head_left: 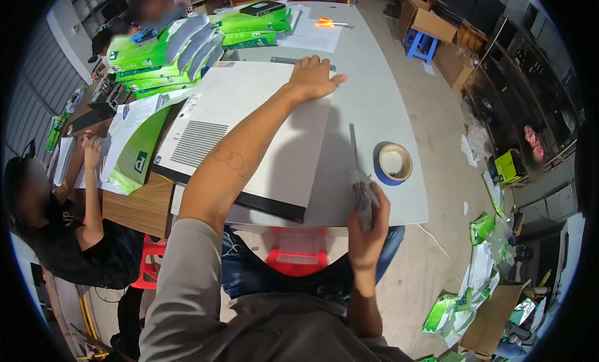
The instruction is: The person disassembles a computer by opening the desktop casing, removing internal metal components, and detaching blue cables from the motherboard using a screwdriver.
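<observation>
A white desktop computer case [274, 125] lies flat on the pale table in front of me, its vent grid to the left and a black front panel along the near edge. My left hand [312, 79] rests on the case's far right edge, fingers spread and thumb out, holding nothing. In my right hand [369, 231], near the table's front edge, is a screwdriver [360, 197] with a clear handle, its thin shaft pointing away from me. Just right of it stands a roll of tape [404, 164] with a blue outer side.
Green-and-white paper packs [156, 53] are stacked at the far left, with a black box-shaped device [262, 8] on top of others. Orange-handled tools [324, 23] lie on paper farther back. A co-worker [68, 237] sits at the left beside a wooden table [137, 209]. Cardboard boxes [430, 19] stand far right.
</observation>
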Motion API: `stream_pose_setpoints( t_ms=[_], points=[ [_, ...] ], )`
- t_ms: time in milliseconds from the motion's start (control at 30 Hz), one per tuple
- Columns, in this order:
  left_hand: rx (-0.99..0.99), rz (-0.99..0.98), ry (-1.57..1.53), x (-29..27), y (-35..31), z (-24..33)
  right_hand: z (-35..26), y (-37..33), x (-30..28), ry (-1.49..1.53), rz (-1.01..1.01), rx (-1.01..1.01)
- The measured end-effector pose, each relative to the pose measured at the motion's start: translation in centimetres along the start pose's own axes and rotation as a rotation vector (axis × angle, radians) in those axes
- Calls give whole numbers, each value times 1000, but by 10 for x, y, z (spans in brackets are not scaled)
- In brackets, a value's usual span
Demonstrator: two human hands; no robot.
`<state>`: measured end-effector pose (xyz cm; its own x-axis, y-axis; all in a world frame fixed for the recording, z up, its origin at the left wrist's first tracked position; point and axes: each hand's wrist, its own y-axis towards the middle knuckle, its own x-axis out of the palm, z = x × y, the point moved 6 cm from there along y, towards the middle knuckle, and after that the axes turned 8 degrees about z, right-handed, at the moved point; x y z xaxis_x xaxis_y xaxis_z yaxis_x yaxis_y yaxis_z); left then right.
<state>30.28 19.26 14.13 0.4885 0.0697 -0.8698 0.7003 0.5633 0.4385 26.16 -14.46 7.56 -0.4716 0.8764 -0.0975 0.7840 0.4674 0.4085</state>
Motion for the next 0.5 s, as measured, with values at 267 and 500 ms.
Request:
stream_pose_setpoints(
  t_ms=[267,500],
  points=[
    [-43,25,-31,13,8,10,-6,-48,24,292,241,-20],
    [33,0,-120,8,6,5,-25,29,8,258,339,-180]
  ],
)
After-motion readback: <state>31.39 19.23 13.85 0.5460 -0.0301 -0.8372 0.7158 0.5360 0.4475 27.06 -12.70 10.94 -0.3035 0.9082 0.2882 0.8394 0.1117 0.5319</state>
